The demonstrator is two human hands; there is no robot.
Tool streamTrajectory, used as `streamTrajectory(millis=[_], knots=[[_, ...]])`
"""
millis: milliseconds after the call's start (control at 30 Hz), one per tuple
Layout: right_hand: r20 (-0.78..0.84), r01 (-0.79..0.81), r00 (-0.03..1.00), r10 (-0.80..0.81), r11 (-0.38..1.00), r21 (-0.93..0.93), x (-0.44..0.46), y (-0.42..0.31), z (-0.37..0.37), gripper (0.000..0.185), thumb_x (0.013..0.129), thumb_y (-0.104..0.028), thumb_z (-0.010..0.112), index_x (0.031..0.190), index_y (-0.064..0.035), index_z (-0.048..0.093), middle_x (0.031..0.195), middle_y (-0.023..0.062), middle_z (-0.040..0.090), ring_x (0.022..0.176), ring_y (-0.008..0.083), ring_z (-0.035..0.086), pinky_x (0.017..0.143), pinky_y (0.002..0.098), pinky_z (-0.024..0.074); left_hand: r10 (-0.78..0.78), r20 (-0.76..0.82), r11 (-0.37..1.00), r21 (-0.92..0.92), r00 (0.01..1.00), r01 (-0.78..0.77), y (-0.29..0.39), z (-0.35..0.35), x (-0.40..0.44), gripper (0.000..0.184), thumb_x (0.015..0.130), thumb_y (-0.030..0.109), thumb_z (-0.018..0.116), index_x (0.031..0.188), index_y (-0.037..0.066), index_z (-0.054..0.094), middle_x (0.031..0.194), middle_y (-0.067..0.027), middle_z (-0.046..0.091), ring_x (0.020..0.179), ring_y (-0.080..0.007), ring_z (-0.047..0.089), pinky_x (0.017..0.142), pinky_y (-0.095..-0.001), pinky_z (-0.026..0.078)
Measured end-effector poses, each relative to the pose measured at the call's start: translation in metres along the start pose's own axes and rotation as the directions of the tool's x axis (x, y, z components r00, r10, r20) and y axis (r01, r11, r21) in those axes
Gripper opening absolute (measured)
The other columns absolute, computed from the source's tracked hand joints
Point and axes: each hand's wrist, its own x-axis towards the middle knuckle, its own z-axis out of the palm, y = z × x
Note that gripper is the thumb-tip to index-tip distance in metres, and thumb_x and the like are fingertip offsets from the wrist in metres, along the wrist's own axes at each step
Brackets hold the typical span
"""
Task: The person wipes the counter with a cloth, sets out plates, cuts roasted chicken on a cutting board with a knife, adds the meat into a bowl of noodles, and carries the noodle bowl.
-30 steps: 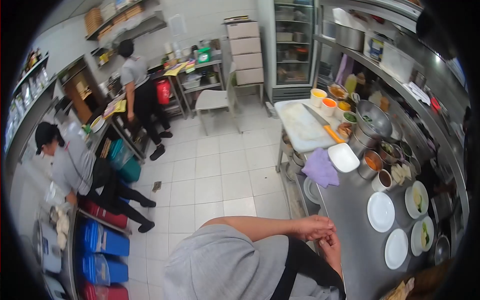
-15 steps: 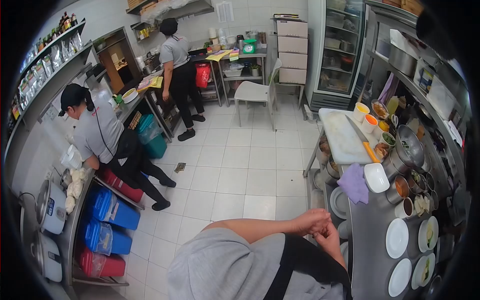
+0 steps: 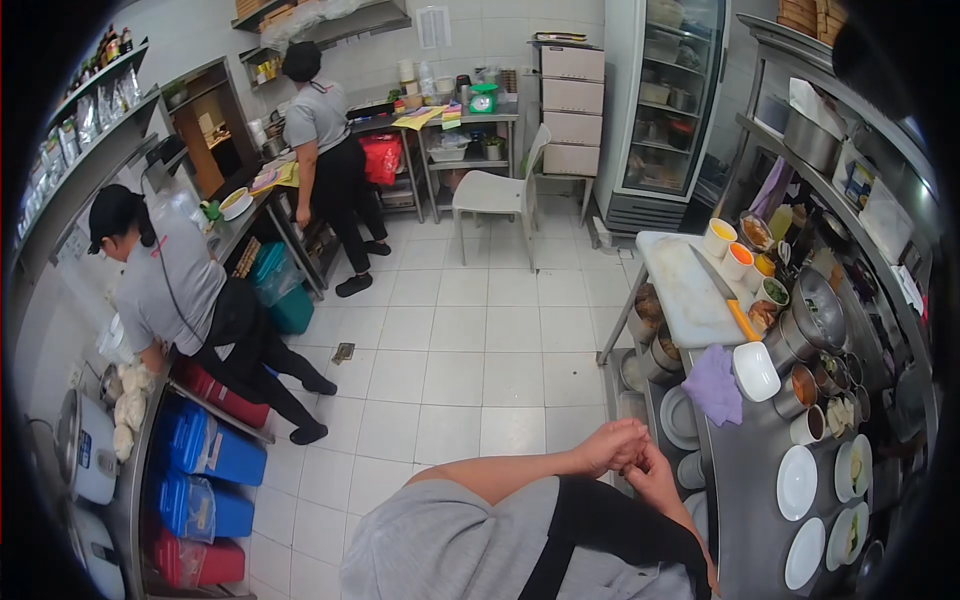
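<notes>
My left hand [image 3: 609, 446] and my right hand [image 3: 652, 478] meet in front of my body, at the edge of the steel counter [image 3: 735, 460]. The fingers of both are curled and touch each other; anything inside them is hidden. Nearest on the counter lies a crumpled purple cloth [image 3: 713, 385], beside a white square dish [image 3: 756, 371]. White oval plates [image 3: 796, 483] stand to the right, and two plates with green food [image 3: 853, 468] sit beyond them. A knife with an orange handle [image 3: 742, 320] rests on the white cutting board [image 3: 690, 290].
Two co-workers [image 3: 185, 290] [image 3: 318, 130] stand at the left and back counters. A white chair [image 3: 497, 193] is near the back, by stacked drawers [image 3: 572, 105] and a glass-door fridge [image 3: 665, 110]. Blue bins [image 3: 215, 440] sit under the left counter. Sauce containers [image 3: 738, 260] line the board.
The view has shifted slightly, so the room's left side sits further left and lower. My hands stay together in the same pose. Both co-workers keep nearly the same posture.
</notes>
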Motion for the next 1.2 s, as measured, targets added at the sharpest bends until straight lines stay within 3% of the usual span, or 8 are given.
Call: streamTrajectory(millis=[500,667,733,800,900,1033,1100,1200], knots=[[-0.218,-0.03,0.976,0.0,0.99,-0.136,-0.027,0.009,-0.003,0.058,0.078,0.004,0.056,0.134,-0.0034,0.041,0.113,0.0021,0.054,0.099,0.0089,0.055,0.081,0.023,0.0442,-0.16,0.11,0.986,0.074,0.981,0.152,-0.019,0.008,0.026,0.021,0.097,0.027,0.055,0.088,0.009,0.053,0.06,0.0082,0.036,0.048,-0.0029,0.026,0.044,-0.022,0.019],[-0.274,-0.043,0.961,0.044,0.999,0.01,-0.045,0.018,-0.014,0.052,0.079,-0.003,0.062,0.129,-0.0041,0.047,0.107,0.0002,0.057,0.093,0.0078,0.055,0.081,0.024,0.0445,-0.256,0.162,0.965,0.099,0.953,0.242,-0.027,0.016,0.034,0.02,0.097,0.026,0.054,0.087,0.009,0.053,0.06,0.0081,0.036,0.049,-0.0027,0.026,0.044,-0.0213,0.02],[-0.32,-0.041,0.947,0.031,0.999,-0.023,-0.049,0.014,-0.014,0.052,0.079,-0.005,0.063,0.129,-0.0035,0.047,0.108,0.0007,0.058,0.095,0.0094,0.056,0.083,0.0253,0.0451,-0.252,0.157,0.965,0.114,0.955,0.236,-0.033,0.022,0.036,0.018,0.096,0.026,0.055,0.089,0.009,0.053,0.064,0.0067,0.041,0.052,-0.0032,0.033,0.046,-0.0206,0.026],[-0.301,-0.111,0.954,-0.002,0.927,-0.359,-0.059,0.003,-0.016,0.052,0.08,-0.005,0.061,0.13,-0.0014,0.045,0.114,0.0044,0.058,0.1,0.0132,0.057,0.088,0.0288,0.0461,-0.217,0.131,0.957,0.225,0.967,0.184,-0.049,0.018,0.043,0.016,0.095,0.024,0.055,0.091,0.008,0.053,0.07,0.0029,0.048,0.058,-0.0051,0.043,0.049,-0.0209,0.034],[-0.259,-0.039,0.966,-0.015,0.979,-0.2,-0.075,-0.001,-0.019,0.055,0.079,-0.007,0.061,0.131,-0.0005,0.044,0.121,0.0105,0.058,0.107,0.0178,0.058,0.095,0.0349,0.0466,-0.285,0.076,0.93,0.262,0.955,0.257,-0.041,0.038,0.035,0.015,0.095,0.023,0.053,0.091,0.009,0.055,0.078,-0.0012,0.056,0.065,-0.0078,0.053,0.053,-0.0222,0.041],[-0.379,0.074,0.909,-0.174,0.962,-0.263,-0.088,0.018,-0.028,0.045,0.078,-0.013,0.062,0.119,0.0004,0.05,0.104,0.0129,0.065,0.094,0.0201,0.063,0.082,0.0342,0.0507,-0.388,0.341,0.922,0.164,0.856,0.352,-0.057,0.015,0.063,0.015,0.094,0.022,0.052,0.091,0.008,0.052,0.077,-0.0061,0.057,0.067,-0.0161,0.059,0.051,-0.0266,0.045],[-0.449,-0.054,0.884,-0.132,0.924,-0.378,-0.096,0.011,-0.028,0.042,0.077,-0.016,0.065,0.112,0.002,0.051,0.097,0.0154,0.065,0.09,0.0218,0.064,0.077,0.0354,0.0509,-0.34,0.169,0.929,0.216,0.925,0.302,-0.061,0.057,0.052,0.016,0.095,0.022,0.052,0.092,0.006,0.052,0.081,-0.0079,0.057,0.069,-0.021,0.06,0.055,-0.0284,0.047],[-0.517,-0.047,0.836,-0.184,0.914,-0.402,-0.107,0.022,-0.026,0.041,0.076,-0.016,0.065,0.11,0.0021,0.051,0.093,0.0147,0.065,0.087,0.0219,0.063,0.075,0.0351,0.0504,-0.389,0.268,0.91,0.259,0.882,0.322,-0.07,0.059,0.056,0.018,0.094,0.023,0.054,0.092,0.005,0.053,0.072,-0.0042,0.053,0.061,-0.0155,0.055,0.054,-0.0269,0.046]])
